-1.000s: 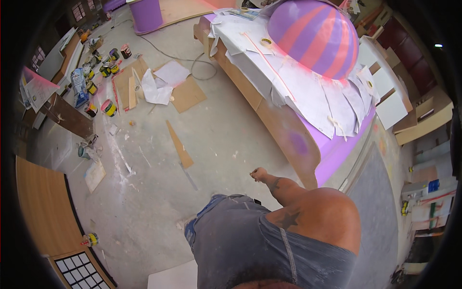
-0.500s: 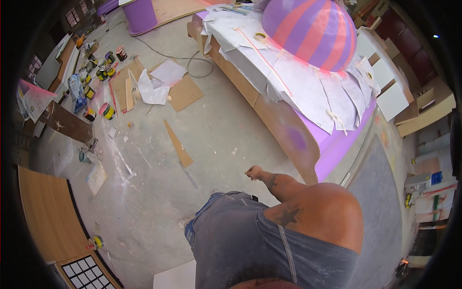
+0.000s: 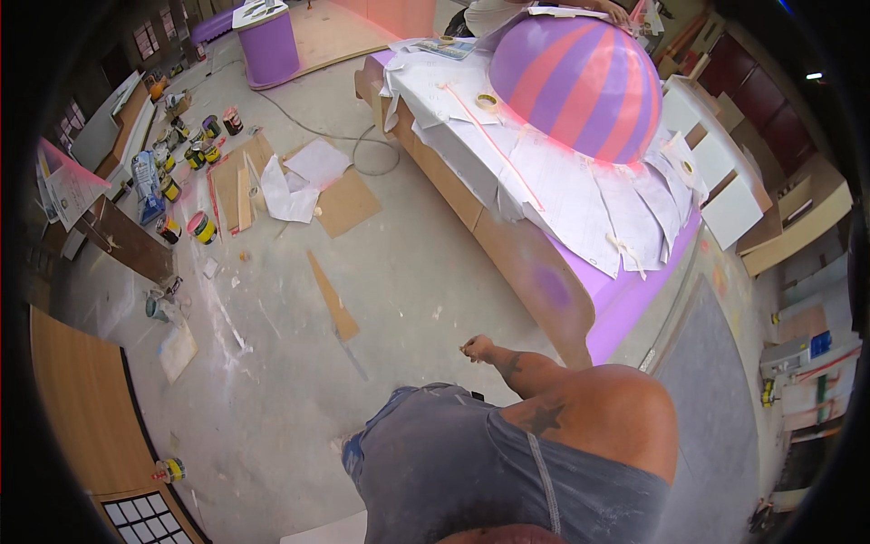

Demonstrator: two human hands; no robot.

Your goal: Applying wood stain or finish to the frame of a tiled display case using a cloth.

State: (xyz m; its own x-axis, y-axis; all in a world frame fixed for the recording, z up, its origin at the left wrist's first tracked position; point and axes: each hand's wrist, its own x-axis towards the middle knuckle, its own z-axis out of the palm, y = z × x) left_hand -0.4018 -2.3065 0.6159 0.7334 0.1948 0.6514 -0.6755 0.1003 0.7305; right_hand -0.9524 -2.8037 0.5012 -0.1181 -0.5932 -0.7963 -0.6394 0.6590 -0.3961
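Right grip (image 3: 476, 348) curled, cannot tell if holding anything; striped dome (image 3: 575, 95) well apart, ahead-right, beyond paper sheets (image 3: 580, 218).

Wkshp, paint cans (image 3: 201, 228) on flr (image 3: 426, 281), papers (image 3: 571, 213) round dome (image 3: 575, 91), prob. cabinets (image 3: 807, 222) rt.

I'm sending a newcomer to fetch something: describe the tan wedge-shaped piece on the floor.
Find the purple-and-pink striped dome. Left of its paper-covered platform, on grey floor, lies the tan wedge-shaped piece. It tapers to a tip, unlike the squarish brown board beyond.
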